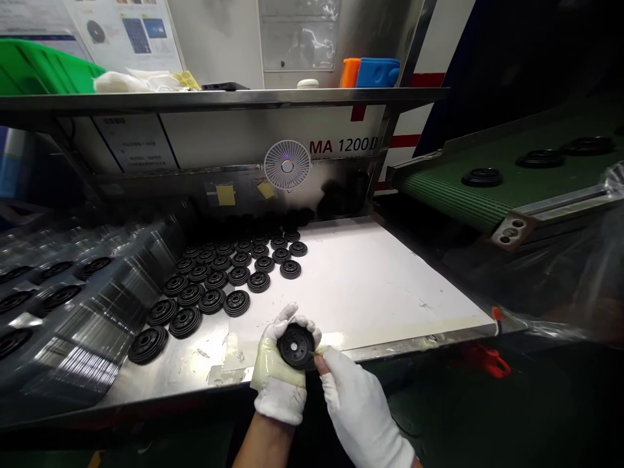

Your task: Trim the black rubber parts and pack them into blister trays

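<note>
My left hand (283,370), in a white glove with a yellowish wrap, holds a black ribbed plastic disc (295,346) above the table's front edge. The disc's round face with its light centre hole is turned up toward me. Against its lower right rim, my right hand (358,406) is closed in a pinch, gloved in white with a bare thumb tip. Whatever sits between those fingertips is too small to make out. Several like black discs (236,303) lie in rows on the table to the left.
Stacked clear plastic trays (121,305) holding black discs stand at the left. A white sheet (380,279) covers the table's middle. On the right, a green conveyor belt (448,195) carries more discs. A small fan (287,165) hangs below a metal shelf (234,99).
</note>
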Demonstrator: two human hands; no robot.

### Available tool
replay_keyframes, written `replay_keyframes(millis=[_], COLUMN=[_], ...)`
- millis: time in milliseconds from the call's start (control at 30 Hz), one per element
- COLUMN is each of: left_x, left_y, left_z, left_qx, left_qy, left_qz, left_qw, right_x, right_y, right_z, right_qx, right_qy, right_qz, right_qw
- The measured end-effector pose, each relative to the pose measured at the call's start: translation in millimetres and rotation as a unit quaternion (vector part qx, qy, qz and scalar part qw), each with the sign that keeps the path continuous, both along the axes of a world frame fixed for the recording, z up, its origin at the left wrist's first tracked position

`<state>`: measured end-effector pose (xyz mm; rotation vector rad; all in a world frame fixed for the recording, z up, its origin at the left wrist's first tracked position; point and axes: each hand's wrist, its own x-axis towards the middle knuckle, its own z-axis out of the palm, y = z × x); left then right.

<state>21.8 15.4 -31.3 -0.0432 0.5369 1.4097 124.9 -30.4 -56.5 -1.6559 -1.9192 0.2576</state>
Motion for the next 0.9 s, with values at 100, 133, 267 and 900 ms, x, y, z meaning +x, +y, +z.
replay_keyframes(millis=[100,133,267,900], left_x=[2.4,2.7,-0.3,-4.7], left_y=[5.1,5.5,-1.7,-5.8], left_z=[-1.5,-1.9,-1.2,-2.2], left_qx=[-0.017,-0.018,0.004,-0.002], left_qy=[-0.029,-0.030,0.033,0.024], left_qz=[0.030,0.040,0.028,-0.013], left_qw=[0.999,0.999,0.999,1.000], right_x=[-5.8,-7.2,-4.1,-0.6], right_y=[-3.2,-3.7,-0.7,-6.2], right_z=[-0.5,-0.6,0.1,-5.6], right_qx=[0.047,0.054,0.039,0.066], right_qy=[-0.009,-0.010,-0.007,-0.043], right_qz=[0.008,0.009,0.009,-0.010], right_qw=[0.999,0.998,0.999,0.997])
